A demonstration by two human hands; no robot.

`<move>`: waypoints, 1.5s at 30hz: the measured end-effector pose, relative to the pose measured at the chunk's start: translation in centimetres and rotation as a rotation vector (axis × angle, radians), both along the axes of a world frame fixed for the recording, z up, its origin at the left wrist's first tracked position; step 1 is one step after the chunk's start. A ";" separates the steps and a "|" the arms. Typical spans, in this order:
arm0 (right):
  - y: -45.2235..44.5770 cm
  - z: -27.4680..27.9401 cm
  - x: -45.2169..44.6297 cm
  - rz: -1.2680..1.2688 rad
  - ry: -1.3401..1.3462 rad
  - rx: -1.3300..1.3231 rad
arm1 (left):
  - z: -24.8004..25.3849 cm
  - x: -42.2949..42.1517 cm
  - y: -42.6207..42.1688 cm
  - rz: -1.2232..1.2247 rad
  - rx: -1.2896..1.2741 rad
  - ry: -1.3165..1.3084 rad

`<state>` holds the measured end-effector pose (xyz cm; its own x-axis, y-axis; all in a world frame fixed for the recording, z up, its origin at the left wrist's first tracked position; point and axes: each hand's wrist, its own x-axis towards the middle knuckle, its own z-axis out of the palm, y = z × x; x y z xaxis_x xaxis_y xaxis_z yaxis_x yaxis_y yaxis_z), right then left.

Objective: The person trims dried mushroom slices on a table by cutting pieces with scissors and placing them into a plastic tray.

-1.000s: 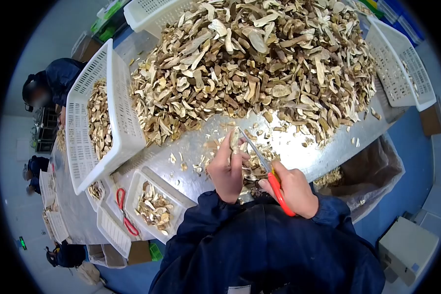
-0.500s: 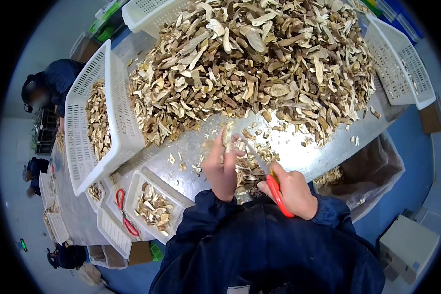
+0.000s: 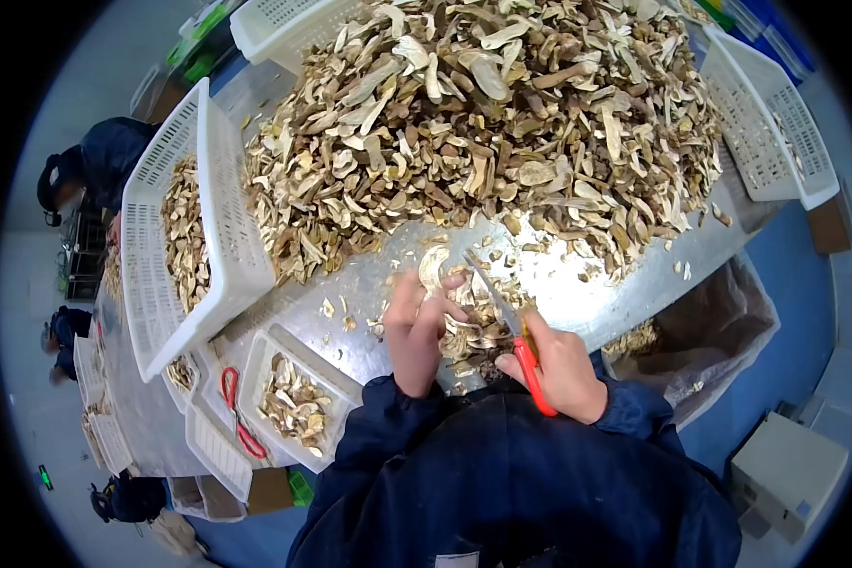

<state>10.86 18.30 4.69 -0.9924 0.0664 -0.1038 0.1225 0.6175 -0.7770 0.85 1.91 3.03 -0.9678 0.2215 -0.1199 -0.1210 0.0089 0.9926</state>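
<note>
My left hand (image 3: 415, 331) pinches a pale curved dried mushroom slice (image 3: 433, 268) between its fingers, over the metal table (image 3: 350, 270). Red-handled scissors (image 3: 532, 374) are gripped in my right hand (image 3: 568, 372), their blades pointing up and left, just right of the slice and apart from it. Small trimmings (image 3: 478, 331) lie under and between both hands. Beyond them rises a large heap of dried mushroom pieces (image 3: 502, 142).
A white basket (image 3: 241, 237) of slices stands left, a small tray (image 3: 256, 379) of pieces nearer. Spare red scissors (image 3: 244, 435) lie beside it. Another basket (image 3: 762, 123) is at right, above a lined bin (image 3: 729, 331). Co-workers (image 3: 114, 161) are at far left.
My left hand has moved left and slightly down with the slice, away from the scissors. The slice has turned and now shows its broad curved side. My right hand has barely moved.
</note>
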 end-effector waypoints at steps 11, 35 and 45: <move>0.7 -0.2 0.3 0.087 -0.040 -0.030 | 0.9 1.1 -0.9 -0.470 -0.055 -0.020; 4.2 -6.7 0.8 -0.186 -0.146 0.085 | -4.4 -2.1 -19.2 0.113 -1.034 0.474; 4.1 -7.0 1.4 -0.197 -0.094 0.047 | -8.8 -14.1 -13.4 0.262 -0.988 0.312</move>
<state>12.27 22.41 -2.33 -0.9458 0.2653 -0.1871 0.3149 0.6097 -0.7274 -13.23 -11.46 -5.73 -0.9901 -0.0575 0.1283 0.0223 0.8370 0.5467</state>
